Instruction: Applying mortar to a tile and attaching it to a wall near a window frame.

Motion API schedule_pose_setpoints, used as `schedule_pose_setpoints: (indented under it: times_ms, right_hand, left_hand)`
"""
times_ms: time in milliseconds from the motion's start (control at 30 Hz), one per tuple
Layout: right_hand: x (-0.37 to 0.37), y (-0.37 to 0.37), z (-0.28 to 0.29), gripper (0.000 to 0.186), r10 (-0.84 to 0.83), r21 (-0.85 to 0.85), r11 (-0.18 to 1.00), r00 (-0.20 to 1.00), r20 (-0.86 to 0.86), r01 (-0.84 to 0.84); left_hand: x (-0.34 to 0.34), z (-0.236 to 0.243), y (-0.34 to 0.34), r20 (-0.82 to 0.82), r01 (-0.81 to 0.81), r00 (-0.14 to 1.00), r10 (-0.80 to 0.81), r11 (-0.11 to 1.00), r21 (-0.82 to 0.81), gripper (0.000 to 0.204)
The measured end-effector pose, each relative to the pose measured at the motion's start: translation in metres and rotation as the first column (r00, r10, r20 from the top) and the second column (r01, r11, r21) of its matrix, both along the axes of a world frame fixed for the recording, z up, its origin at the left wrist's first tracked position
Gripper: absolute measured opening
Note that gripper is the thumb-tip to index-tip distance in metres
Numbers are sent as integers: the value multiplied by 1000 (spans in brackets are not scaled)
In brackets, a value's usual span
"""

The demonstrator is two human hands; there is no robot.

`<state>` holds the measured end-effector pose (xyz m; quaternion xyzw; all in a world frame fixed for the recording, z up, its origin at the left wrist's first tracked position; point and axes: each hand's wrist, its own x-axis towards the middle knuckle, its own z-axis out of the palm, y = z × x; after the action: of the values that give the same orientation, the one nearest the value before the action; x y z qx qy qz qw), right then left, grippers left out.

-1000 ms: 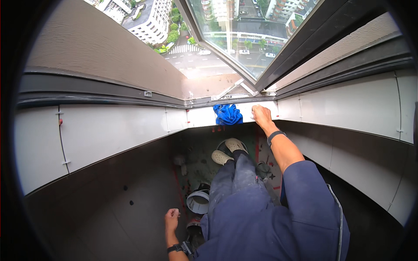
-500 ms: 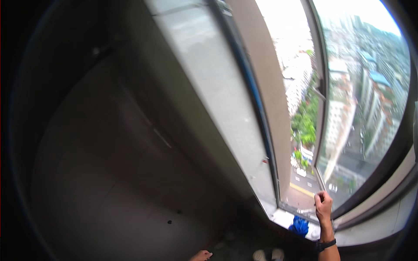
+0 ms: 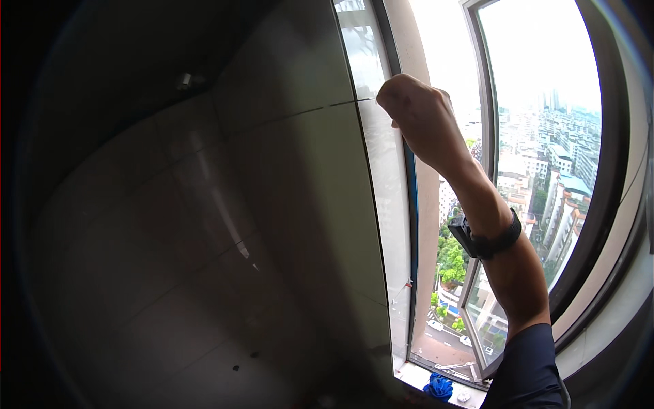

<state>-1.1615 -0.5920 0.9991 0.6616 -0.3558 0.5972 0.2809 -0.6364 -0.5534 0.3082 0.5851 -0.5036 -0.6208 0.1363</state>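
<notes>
My right hand (image 3: 415, 116) is raised in front of the white tiled strip (image 3: 388, 204) along the left side of the window opening, near a tile joint, its fingers curled closed with their tips hidden; I cannot make out what, if anything, they hold or whether they touch the tile. A dark band with a small device (image 3: 484, 235) circles my wrist. Low on the sill lie a bunched blue cloth (image 3: 438, 387) and a small white item (image 3: 464, 397). My left hand is out of view.
An open casement window (image 3: 545, 136) with a metal frame fills the right side, high above streets, trees and buildings. Shadowed large-tile wall (image 3: 204, 259) takes up the left, with a small pale fitting (image 3: 184, 81) near its top.
My view has swung up from the sill and floor. My right hand has risen from the sill to high on the left tiled strip. My left hand has left the view.
</notes>
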Motion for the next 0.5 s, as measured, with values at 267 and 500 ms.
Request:
schedule_pose_setpoints:
  times_ms: [267, 500]
  right_hand:
    - [10, 0, 2, 16, -98, 1, 995, 989, -114, 98]
    - [10, 4, 5, 15, -199, -47, 980, 965, -173, 194]
  left_hand:
    - [14, -7, 21, 1, -64, 998, 64, 998, 25, 29]
    - [12, -9, 13, 15, -93, 996, 93, 994, 48, 29]
